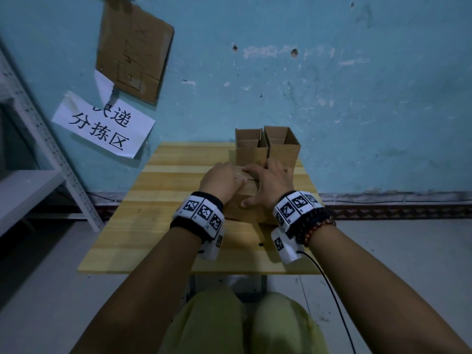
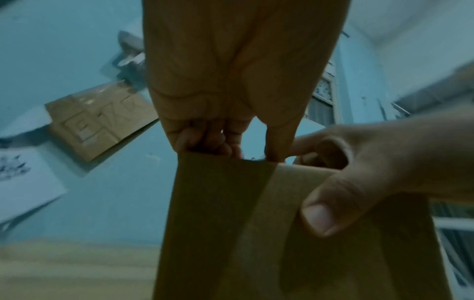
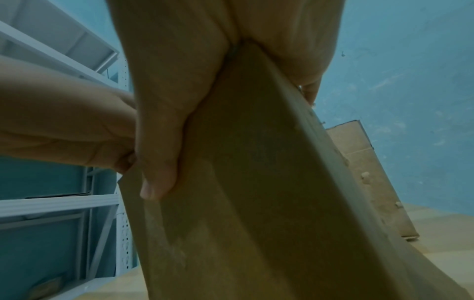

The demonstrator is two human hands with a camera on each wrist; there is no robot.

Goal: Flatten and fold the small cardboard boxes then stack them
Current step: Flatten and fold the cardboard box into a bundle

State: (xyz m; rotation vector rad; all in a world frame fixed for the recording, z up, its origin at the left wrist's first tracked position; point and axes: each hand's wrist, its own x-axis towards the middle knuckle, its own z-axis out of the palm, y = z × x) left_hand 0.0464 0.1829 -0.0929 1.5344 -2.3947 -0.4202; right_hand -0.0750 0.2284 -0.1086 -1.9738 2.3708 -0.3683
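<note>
We've got both hands on the small brown cardboard box (image 1: 246,198) at the centre of the frame. Our left hand (image 1: 221,179) curls its fingers (image 2: 205,140) over the box's top edge, thumb hidden in the head view. Our right hand (image 1: 270,182) wraps the top right corner, fingers over the far side and thumb (image 1: 249,202) pressed flat on the near face, so both hands have a firm hold on it. The box stands upright under our palms on the pale striped wooden table (image 1: 153,200), long axis running up from the tabletop, near face toward us; from the right wrist view its matte, slightly dusty panel (image 3: 256,182) leans up into the palm. Just beyond our knuckles, toward the top of the frame, two open-topped brown cardboard boxes (image 1: 267,146) stand side by side, touching. Behind them rises a scuffed blue wall (image 1: 357,85); at upper left a flat cardboard sheet (image 1: 134,47) and a white paper sign with black characters (image 1: 102,126) hang on it.
</note>
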